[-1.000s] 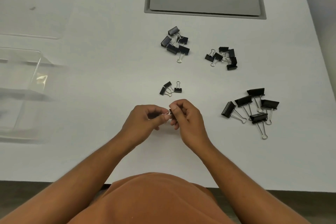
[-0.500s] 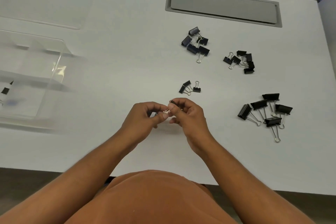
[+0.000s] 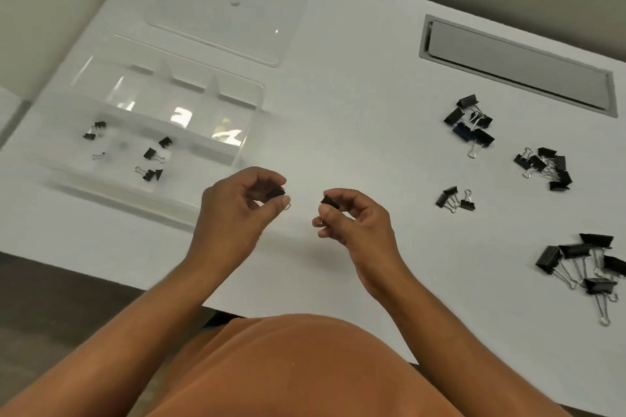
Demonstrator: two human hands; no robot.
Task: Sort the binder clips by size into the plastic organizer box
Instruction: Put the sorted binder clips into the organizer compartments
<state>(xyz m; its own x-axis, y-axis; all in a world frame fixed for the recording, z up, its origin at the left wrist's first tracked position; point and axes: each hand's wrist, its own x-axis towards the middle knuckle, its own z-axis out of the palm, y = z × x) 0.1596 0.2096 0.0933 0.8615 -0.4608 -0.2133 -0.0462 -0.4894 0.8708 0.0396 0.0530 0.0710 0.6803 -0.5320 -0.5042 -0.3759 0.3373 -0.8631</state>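
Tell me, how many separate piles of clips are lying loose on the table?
4, all right of the hands: one pile below the grey hatch, one to its right, a tiny pair nearest the right hand, and the biggest clips at the right edge, perhaps partly cut off.

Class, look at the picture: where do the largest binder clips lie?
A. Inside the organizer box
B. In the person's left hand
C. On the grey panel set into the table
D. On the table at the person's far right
D: the largest clips, with long wire handles, lie loose on the table at the far right, outside the organizer box.
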